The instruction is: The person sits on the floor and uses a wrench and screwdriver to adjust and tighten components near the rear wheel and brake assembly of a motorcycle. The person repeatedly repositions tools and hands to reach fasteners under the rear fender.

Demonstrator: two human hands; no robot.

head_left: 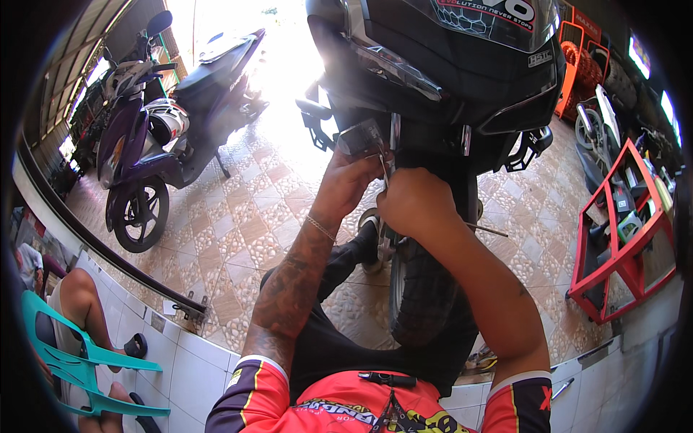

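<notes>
A dark scooter (440, 79) stands in front of me, its front wheel (426, 296) between my legs. Beside the fork my left hand (350, 180) is closed around the underside of a dark, boxy part (359, 138), which looks like a small lamp. Close against it is my right hand (419, 202), a fist with its knuckles up. A thin metal piece (384, 162) runs between the two hands; its lower end disappears at my right fingers. Exactly what those fingers grip is hidden. A shiny fork tube (395, 133) rises just behind my hands.
A purple scooter (159, 144) is parked on the left. Another person's legs (83, 310) show near a turquoise plastic chair (72, 361) at lower left. On the right stands a red metal frame rack (613, 245) holding parts. A thin rod (491, 229) sticks out beside the wheel.
</notes>
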